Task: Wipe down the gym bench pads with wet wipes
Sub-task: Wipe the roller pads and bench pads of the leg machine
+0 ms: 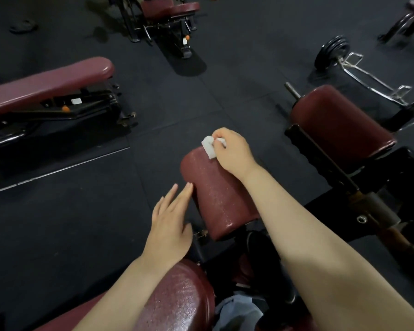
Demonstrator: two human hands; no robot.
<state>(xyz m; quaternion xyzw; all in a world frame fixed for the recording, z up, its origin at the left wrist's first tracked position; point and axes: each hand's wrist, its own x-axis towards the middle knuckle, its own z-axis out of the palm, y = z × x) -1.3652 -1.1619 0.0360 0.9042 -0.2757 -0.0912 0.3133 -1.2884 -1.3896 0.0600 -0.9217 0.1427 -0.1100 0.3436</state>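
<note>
**Two hands at the small maroon pad, one of them wiping**

Two bare arms reach forward over the small maroon pad, which sits in the middle of the scene and serves as the landmark for the rest. The right hand is at the far end of that pad, wrist bent down, fingers curled tight round a crumpled white wipe and pressing it onto the pad's top edge. The right forearm stretches across the pad's right side.

The left hand lies flat just left of the pad, palm down, fingers straight and slightly spread, holding nothing; its fingertips touch or nearly touch the pad's left side, I cannot tell which. The left forearm rests over a larger maroon pad nearer than the small one; both surfaces look speckled and shiny.

Right of the small pad stands another maroon cushion on a black frame. Beyond that cushion lies a chrome bar with black plates. Far left of the small pad is a long maroon bench, and beyond the pad, at the far end of the black rubber floor, another machine.
</note>
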